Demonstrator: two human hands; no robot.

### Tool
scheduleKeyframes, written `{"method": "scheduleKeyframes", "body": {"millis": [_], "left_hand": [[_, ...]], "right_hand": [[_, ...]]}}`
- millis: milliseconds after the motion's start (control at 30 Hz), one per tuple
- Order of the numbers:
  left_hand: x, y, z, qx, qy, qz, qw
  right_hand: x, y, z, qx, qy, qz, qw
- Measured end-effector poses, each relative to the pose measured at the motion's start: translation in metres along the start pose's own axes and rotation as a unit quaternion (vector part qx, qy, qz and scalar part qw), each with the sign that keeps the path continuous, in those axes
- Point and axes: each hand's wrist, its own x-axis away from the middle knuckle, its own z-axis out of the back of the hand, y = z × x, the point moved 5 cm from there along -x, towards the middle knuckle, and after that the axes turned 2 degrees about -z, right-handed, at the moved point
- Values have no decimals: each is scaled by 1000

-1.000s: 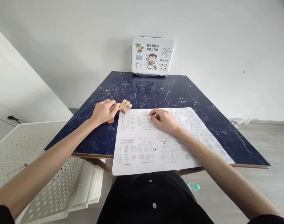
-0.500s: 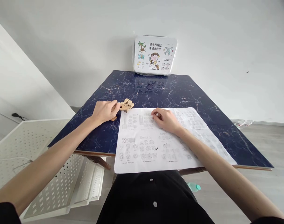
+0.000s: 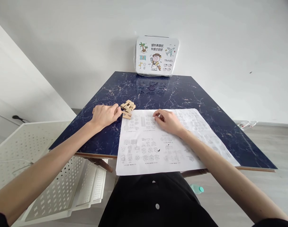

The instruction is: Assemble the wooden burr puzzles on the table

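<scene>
My left hand [image 3: 105,115] rests on the dark blue marble table [image 3: 158,91], its fingers closed around a long piece of a small wooden puzzle [image 3: 127,108] lying at the top left corner of the paper. The puzzle is made of pale notched wooden bars. My right hand [image 3: 167,121] lies on a large white instruction sheet [image 3: 158,145] printed with small diagrams; its fingers are curled and pressed together, fingertips on the paper, with nothing visible in them.
A white box with cartoon travel drawings [image 3: 157,56] leans against the wall at the table's far edge. A white perforated plastic basket [image 3: 51,176] stands on the floor at my left. A pale green bottle [image 3: 196,188] lies on the floor under the table.
My left hand has turned the wooden puzzle and shifted it slightly toward the paper's corner. The right hand has stayed on the sheet. The camera has shifted a little.
</scene>
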Motion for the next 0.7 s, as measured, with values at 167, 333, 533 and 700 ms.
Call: {"method": "scheduleKeyframes", "body": {"millis": [167, 333, 533, 700], "left_hand": [[1, -1, -1, 23, 25, 3, 999], [1, -16, 7, 69, 50, 49, 995], [-13, -9, 46, 171, 160, 62, 970], [-44, 76, 72, 247, 155, -28, 956]], "right_hand": [[0, 0, 0, 6, -4, -4, 1000], [0, 1, -1, 1, -9, -2, 1000], [-1, -5, 3, -108, -21, -25, 994], [0, -19, 5, -348, -92, -27, 933]]}}
